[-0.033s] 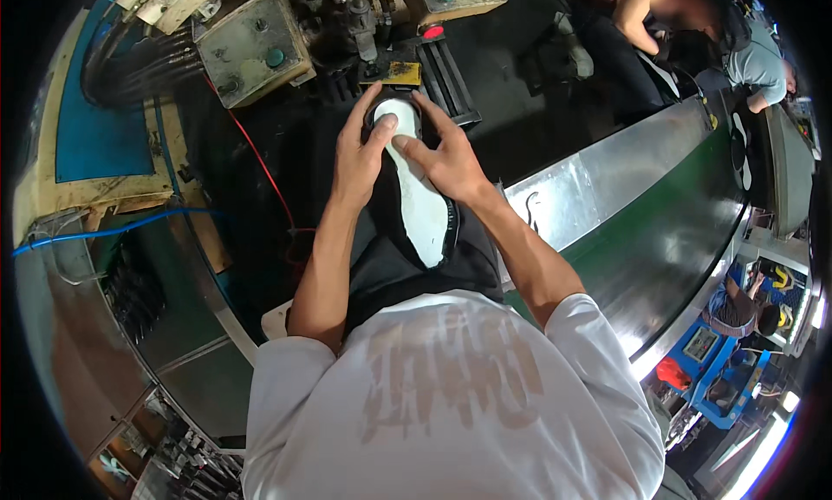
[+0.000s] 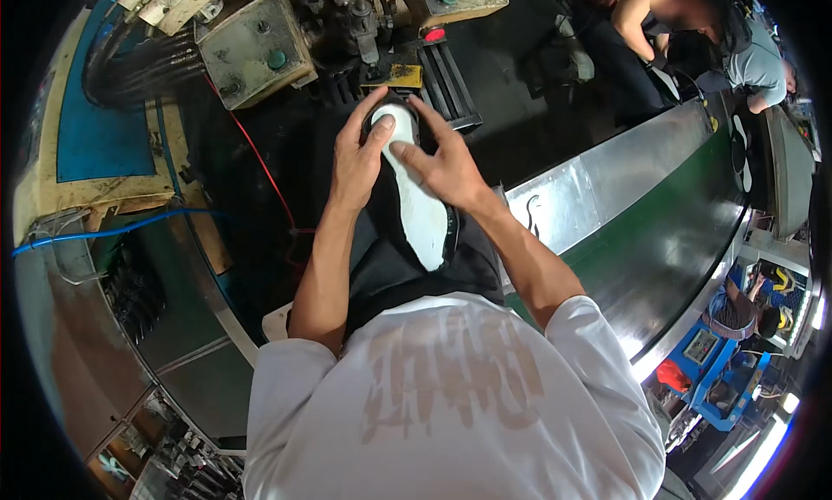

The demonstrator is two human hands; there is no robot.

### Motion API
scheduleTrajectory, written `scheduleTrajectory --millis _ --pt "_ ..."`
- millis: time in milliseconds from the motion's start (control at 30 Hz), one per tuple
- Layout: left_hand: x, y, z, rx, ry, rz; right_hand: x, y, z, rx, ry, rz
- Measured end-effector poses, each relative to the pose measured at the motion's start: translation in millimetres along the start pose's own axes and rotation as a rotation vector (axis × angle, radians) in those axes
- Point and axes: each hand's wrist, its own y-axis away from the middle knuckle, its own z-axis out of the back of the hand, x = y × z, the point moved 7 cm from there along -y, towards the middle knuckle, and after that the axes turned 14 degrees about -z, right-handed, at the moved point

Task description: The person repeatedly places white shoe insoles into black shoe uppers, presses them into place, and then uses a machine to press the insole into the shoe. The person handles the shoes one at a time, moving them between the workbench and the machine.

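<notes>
A black shoe upper (image 2: 452, 227) with a white insole board (image 2: 422, 214) facing up is between my hands, one end toward my lap and the other toward the machine. My left hand (image 2: 357, 160) grips the far end from the left, its thumb pressed on the white board and its fingers wrapped round the side. From the right, my right hand (image 2: 442, 164) clasps the same end, thumb lying across the board. The inside of the shoe is hidden beneath. Just beyond my fingertips is a machine's yellow block (image 2: 405, 75).
Control boxes with green buttons (image 2: 276, 60) flank the machine head (image 2: 364, 36). A red cord (image 2: 253, 145) and a blue hose (image 2: 130, 226) run at left. On the right lies a green conveyor belt (image 2: 641, 231) with a metal edge (image 2: 589, 184). A co-worker (image 2: 637, 23) sits beyond.
The far end of the shoe and my fingertips have shifted very slightly toward me. My grip stays the same. The seated co-worker's hands have moved a little.
</notes>
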Motion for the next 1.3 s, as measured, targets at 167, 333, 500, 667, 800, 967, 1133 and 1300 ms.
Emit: scheduleTrajectory --millis 167,333,500,667,800,967,1133,1300 --pt "-7 11 8 -0.064 0.164 0.026 12 17 -10 -0.066 0.106 0.068" --pt "-24 16 -3 -0.051 0.067 -0.045 21 37 -2 -0.111 0.107 0.136" --pt "-37 18 -6 0.081 -0.143 -0.219 19 45 5 -0.099 0.093 0.12" --pt "-21 15 6 0.092 -0.207 -0.123 -41 64 -3 0.089 -0.012 -0.29" --pt "0 17 11 0.061 -0.337 -0.13 -61 85 -15 0.2 -0.175 -0.483" --pt "-2 17 22 0.112 -0.069 -0.018 -55 83 -15 0.13 0.021 -0.441" --pt "-60 23 48 0.126 0.247 -0.162 0 89 -12 0.088 0.216 -0.189" --pt "-128 46 31 0.219 0.272 -0.363 15 70 -8 0.008 0.354 0.236"
